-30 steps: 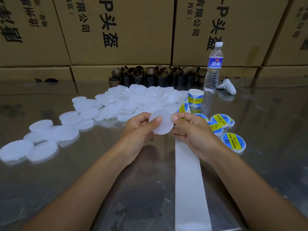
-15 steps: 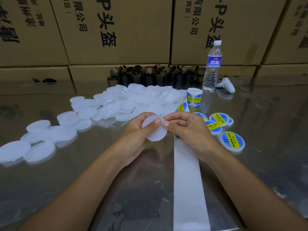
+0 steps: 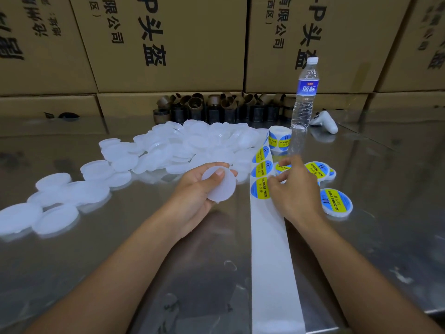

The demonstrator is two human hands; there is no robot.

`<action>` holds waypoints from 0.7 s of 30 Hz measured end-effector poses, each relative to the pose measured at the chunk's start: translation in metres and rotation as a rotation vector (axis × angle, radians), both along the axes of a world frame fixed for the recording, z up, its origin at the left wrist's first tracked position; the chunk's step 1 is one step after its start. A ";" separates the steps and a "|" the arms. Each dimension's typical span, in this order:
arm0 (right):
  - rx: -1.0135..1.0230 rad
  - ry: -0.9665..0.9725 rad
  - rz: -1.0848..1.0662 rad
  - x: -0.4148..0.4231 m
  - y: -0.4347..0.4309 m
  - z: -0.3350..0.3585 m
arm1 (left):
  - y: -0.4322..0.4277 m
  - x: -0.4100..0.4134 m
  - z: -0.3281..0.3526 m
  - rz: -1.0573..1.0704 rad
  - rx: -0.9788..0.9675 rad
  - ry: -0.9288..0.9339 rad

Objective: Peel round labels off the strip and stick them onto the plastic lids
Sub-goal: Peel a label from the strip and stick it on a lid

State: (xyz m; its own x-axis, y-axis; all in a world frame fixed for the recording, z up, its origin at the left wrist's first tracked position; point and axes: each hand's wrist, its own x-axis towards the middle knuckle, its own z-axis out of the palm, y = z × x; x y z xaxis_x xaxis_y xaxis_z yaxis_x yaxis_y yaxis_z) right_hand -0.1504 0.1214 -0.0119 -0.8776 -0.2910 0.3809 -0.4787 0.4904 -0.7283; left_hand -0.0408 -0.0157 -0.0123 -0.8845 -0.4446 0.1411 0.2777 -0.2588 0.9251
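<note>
1. Gripping one blank lid (image 3: 220, 185) in the left hand (image 3: 192, 197), thumb lying across its face, fingers curling behind its rim; holding it tilted above the steel table (image 3: 120, 273), just at 9 o'clock of the strip.
2. Reaching the right hand (image 3: 297, 192) onto the white strip (image 3: 272, 261), fingers curled, tips touching the 3 o'clock edge of the nearest label (image 3: 260, 189); impossible to tell whether pinching that edge or only picking at it.
3. Running from the near table edge at 6 o'clock up towards 12 o'clock, ending in one label roll (image 3: 279, 140); carrying three blue-and-yellow round labels in a row on the flat stretch, with bare backing only on the nearer part.
4. Lying at 3 o'clock of the right hand: four labelled lids countable, the nearest labelled lid (image 3: 337, 203) showing whole, the other three partly hidden behind the hand or each other.
5. Heaping at 10 to 11 o'clock of the left hand: one pile of blank lids (image 3: 192, 143), trailing out towards 9 o'clock, overlapping too much for counting.
6. Standing at 1 o'clock beyond the roll: one water bottle (image 3: 304, 97); lying just at its 3 o'clock, one white controller (image 3: 325, 121).
7. Lining the back at 12 o'clock: a row of brown cardboard cores (image 3: 197, 104), too crowded for counting; stacked behind, printed cardboard boxes (image 3: 192, 32).
</note>
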 end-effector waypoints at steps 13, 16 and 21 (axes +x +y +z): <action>-0.541 -0.536 0.335 0.006 -0.006 0.014 | 0.003 -0.001 -0.001 0.126 -0.015 -0.153; -0.584 -0.550 0.410 0.010 -0.007 0.015 | 0.006 0.000 0.000 0.075 -0.063 -0.203; -0.531 -0.499 0.454 0.010 -0.008 0.013 | 0.009 0.003 0.004 0.034 -0.139 -0.243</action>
State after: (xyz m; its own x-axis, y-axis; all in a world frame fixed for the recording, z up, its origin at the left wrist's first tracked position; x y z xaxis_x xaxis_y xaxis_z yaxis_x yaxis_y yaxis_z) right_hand -0.1403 0.1136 0.0009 -0.8206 -0.5468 0.1661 -0.1085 -0.1364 -0.9847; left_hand -0.0376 -0.0066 -0.0088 -0.8850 -0.4655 -0.0117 0.0495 -0.1190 0.9917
